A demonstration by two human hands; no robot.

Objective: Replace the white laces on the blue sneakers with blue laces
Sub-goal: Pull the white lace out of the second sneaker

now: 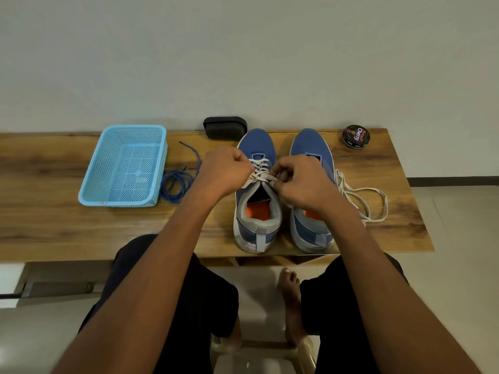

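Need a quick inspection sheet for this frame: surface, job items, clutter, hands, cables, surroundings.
Surface: wooden table, set against a plain wall.
Job items: left sneaker with its white lace threaded; right sneaker with no lace visible on it, mostly hidden by the hand; loose white lace on the table to its right; blue laces coiled beside the basket.
Clutter: light blue basket, nothing seen inside; black brush at the back edge; polish tin.
Hands: left hand and right hand both pinch the left sneaker's white lace.
Cables: nothing seen.
Surroundings: tiled floor, stool under the person.
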